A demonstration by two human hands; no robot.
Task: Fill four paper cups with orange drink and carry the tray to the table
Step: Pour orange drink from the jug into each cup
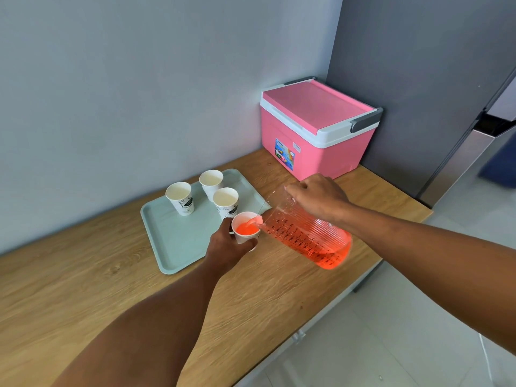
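Left hand point(226, 247) grips paper cup point(245, 229); ribbed clear jug point(307, 236) pours.

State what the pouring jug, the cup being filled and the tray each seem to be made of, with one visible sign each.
Jug: clear plastic, likely; ribbed see-through wall with printed black marks.
Cup: white paper, matte; thin rolled rim.
Tray: pale green plastic, probably; smooth moulded raised rim.

cups point(179, 197) white, dark print | tray point(178, 241) pale green | drink point(246, 228) orange | cooler point(315, 129) pink, white rim
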